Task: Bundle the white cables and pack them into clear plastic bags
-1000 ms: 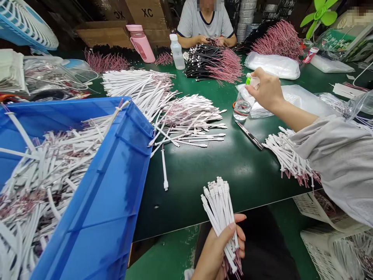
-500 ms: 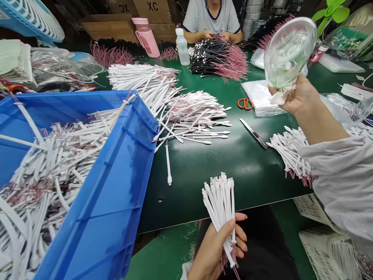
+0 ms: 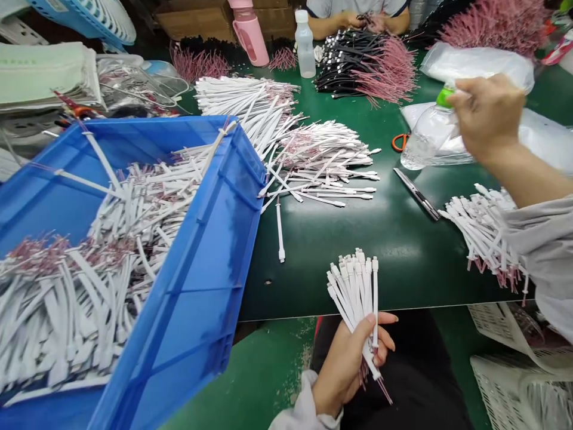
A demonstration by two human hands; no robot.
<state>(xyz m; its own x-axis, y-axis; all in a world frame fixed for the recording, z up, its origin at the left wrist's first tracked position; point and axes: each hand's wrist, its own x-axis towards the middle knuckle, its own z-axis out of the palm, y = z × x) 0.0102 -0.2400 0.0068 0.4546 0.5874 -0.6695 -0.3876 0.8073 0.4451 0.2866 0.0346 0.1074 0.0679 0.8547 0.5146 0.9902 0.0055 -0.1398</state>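
Note:
My left hand (image 3: 353, 358) is closed around a bundle of white cables (image 3: 358, 280), low in front of the table edge. Their white connectors fan upward, and thin pink wires hang out below the palm. At the right, my right hand (image 3: 490, 113) is closed at the green-topped neck of a clear plastic bottle (image 3: 423, 140). The bottle leans, its base toward the lower left, over or against clear plastic bags (image 3: 532, 137); whether it touches the table I cannot tell. My fingers hide part of its top.
A blue crate (image 3: 201, 251) full of white cables stands at the left. White cable piles (image 3: 326, 155) and black cables (image 3: 344, 60) lie farther back. A box cutter (image 3: 416, 194), orange scissors (image 3: 400, 142) and another cable pile (image 3: 483, 230) are at the right. A person sits opposite.
My right hand has lowered the bottle from a raised, base-up tilt toward the bags on the table. My left hand keeps the cable bundle. The whole view has shifted.

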